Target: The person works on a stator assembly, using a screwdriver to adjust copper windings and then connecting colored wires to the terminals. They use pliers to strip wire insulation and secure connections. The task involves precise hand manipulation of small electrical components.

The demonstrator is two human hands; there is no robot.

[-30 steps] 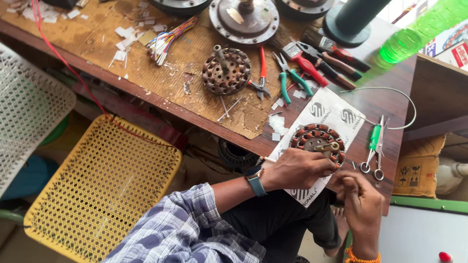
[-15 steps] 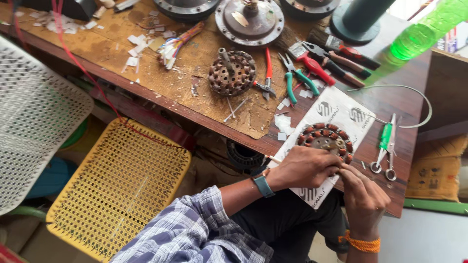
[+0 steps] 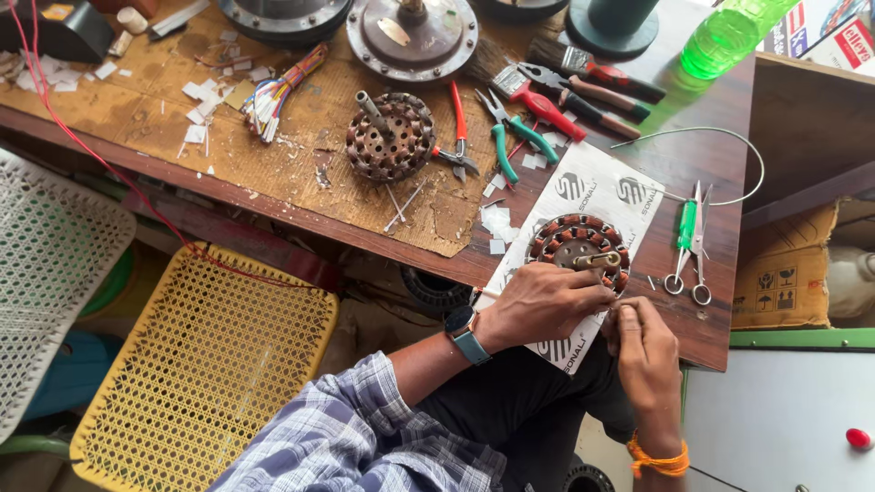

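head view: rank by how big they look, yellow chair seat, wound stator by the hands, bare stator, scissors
1. yellow chair seat, though it sits lower than the bench
2-3. wound stator and bare stator look alike
4. scissors

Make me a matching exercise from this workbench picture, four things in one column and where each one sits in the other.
Things:
1. round copper-wound stator
2. rusty bare round stator core
3. green-handled scissors
4. green plastic bottle

Places:
A. top right corner of the bench
B. on white printed paper, at the left hand
C. on brown cardboard, beside red-handled pliers
D. right of the paper

Pairs: 1-B, 2-C, 3-D, 4-A
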